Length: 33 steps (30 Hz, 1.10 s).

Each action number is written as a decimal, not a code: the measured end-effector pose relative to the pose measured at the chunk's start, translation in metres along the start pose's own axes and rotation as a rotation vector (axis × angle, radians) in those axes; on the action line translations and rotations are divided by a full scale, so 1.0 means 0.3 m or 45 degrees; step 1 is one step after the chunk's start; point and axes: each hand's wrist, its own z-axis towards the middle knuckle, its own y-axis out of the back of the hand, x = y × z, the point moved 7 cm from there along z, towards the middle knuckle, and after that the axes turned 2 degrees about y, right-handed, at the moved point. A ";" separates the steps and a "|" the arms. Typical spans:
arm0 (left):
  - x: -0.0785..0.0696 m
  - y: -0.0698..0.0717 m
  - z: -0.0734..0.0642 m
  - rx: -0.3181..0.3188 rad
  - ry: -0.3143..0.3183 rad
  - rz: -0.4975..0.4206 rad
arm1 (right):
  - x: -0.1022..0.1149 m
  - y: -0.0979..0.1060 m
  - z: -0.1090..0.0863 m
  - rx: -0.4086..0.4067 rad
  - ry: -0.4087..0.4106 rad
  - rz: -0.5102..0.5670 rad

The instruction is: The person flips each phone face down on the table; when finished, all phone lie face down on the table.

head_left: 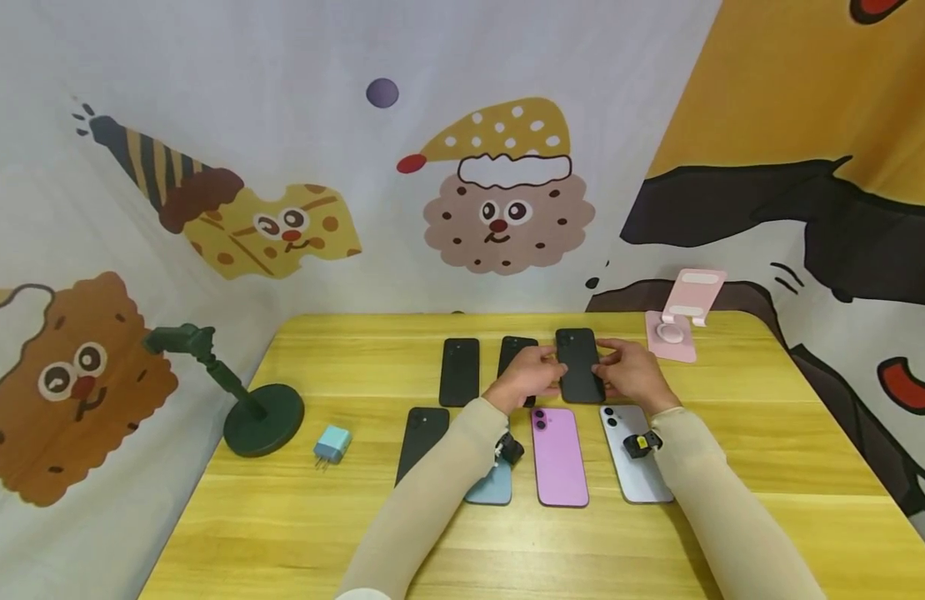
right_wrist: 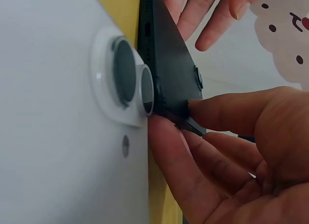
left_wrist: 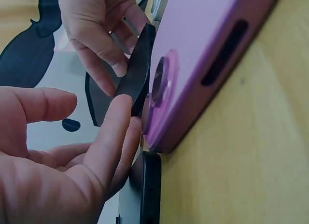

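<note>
A black phone (head_left: 580, 367) lies back up at the rear of the table, between the two hands. My right hand (head_left: 635, 372) pinches its right edge; in the right wrist view the thumb (right_wrist: 227, 108) presses on its dark back (right_wrist: 176, 64), with fingers along the edge. From the other side my left hand (head_left: 528, 373) reaches in with fairly straight fingers, and one fingertip touches the phone's edge in the left wrist view. Another black phone (head_left: 517, 342) sits partly hidden under the left hand. Just in front lie a pink phone (head_left: 560, 458) and a white phone (head_left: 631, 467).
Two more black phones (head_left: 459, 372) (head_left: 423, 437) lie to the left. A light blue phone (head_left: 490, 490) is partly covered by the left forearm. A blue charger plug (head_left: 332, 444) and a green stand (head_left: 263, 421) are farther left; a pink phone stand (head_left: 683, 312) stands at back right.
</note>
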 end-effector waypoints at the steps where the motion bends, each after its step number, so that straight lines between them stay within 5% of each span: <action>1: 0.000 0.001 -0.001 0.002 0.001 -0.002 | -0.001 -0.001 0.000 -0.006 -0.009 0.000; 22: -0.005 0.015 -0.033 0.093 -0.025 0.052 | 0.025 -0.001 -0.021 0.027 -0.111 0.001; 27: -0.016 0.023 -0.050 0.112 -0.051 0.071 | 0.055 0.022 -0.019 -0.003 -0.036 -0.123; 33: -0.048 0.077 -0.085 0.063 -0.148 0.161 | 0.130 0.043 -0.022 -0.056 0.173 -0.229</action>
